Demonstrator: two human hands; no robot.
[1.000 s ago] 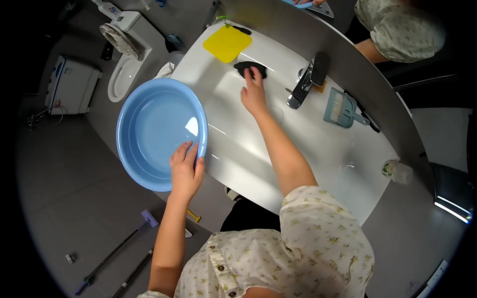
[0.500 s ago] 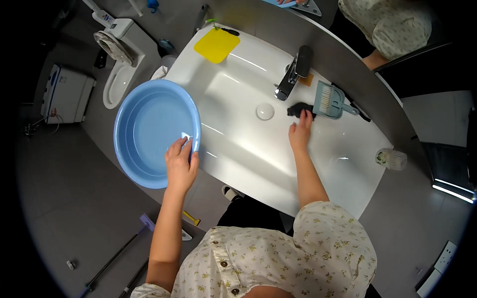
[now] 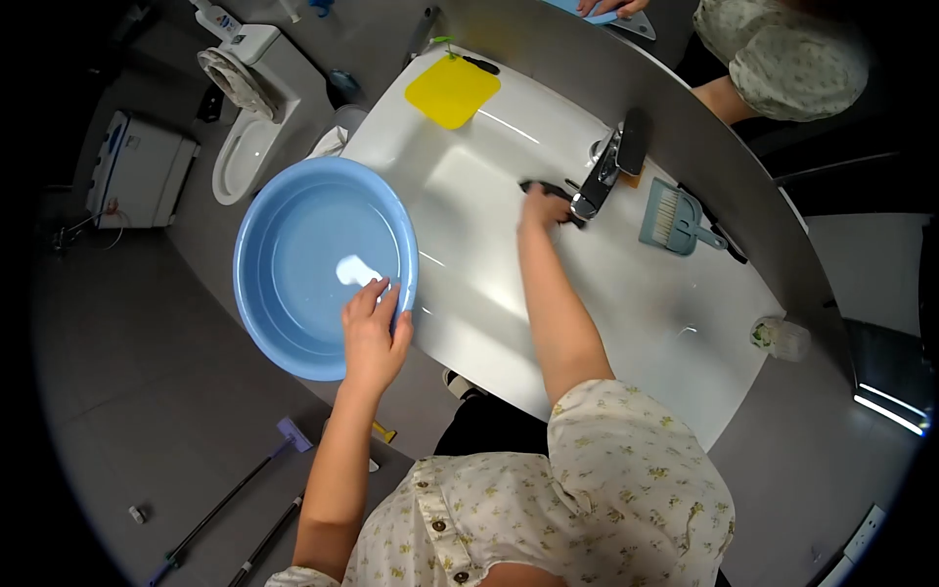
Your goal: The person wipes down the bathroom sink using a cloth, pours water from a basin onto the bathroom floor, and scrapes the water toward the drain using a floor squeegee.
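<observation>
A yellow sheet (image 3: 453, 90) can be seen near a green sprig (image 3: 445, 47). A dustpan with a brush (image 3: 667, 217) is set near the curved mirror (image 3: 685, 93); farther along, a clear jar (image 3: 787, 339) is shown with something green inside. Beyond, a toilet (image 3: 256, 44) is neighboured by a white bottle (image 3: 215, 18). A purple-headed pole (image 3: 293, 433) is seen against the grey floor (image 3: 108, 391).

A cream blouse (image 3: 636, 479), sprigged yellow-green, spans the bottom centre — loose short sleeves (image 3: 611, 421), dark round buttons (image 3: 438, 526) — with black trousers (image 3: 497, 427) and a pale-and-dark shoe (image 3: 456, 383) just above.
</observation>
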